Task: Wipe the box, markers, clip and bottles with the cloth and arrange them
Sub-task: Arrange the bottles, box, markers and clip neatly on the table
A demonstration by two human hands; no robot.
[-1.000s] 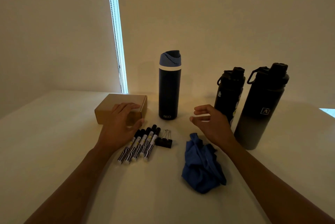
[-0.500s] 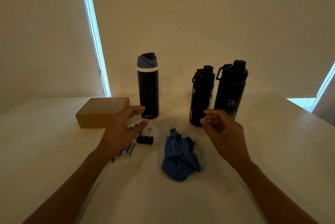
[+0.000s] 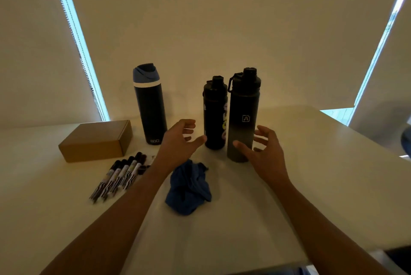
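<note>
1. Nearest, crumpled on the table [image 3: 311, 174]: blue cloth [image 3: 189, 188], soft and light; gather at the middle.
2. Left of it: markers [image 3: 121, 174], light, apt to roll; clip probably behind the forearm.
3. Beyond: left hand [image 3: 178, 143] and right hand [image 3: 264, 152], both empty, fingers spread, either side of the tall bottle [image 3: 243, 116].
4. Smooth, possibly heavy; grasp mid-body.
5. Farther back: short bottle [image 3: 215, 114], blue-lidded bottle [image 3: 150, 105], box [image 3: 95, 141].

Dim and warm-tinted overall. Lit only by cold daylight from a narrow window gap [image 3: 81, 52] at upper left and another [image 3: 378, 48] at the right edge. Pale sheen on the table [image 3: 333, 152] at right. Soft and grainy, with lines bowed toward the frame edges.
</note>
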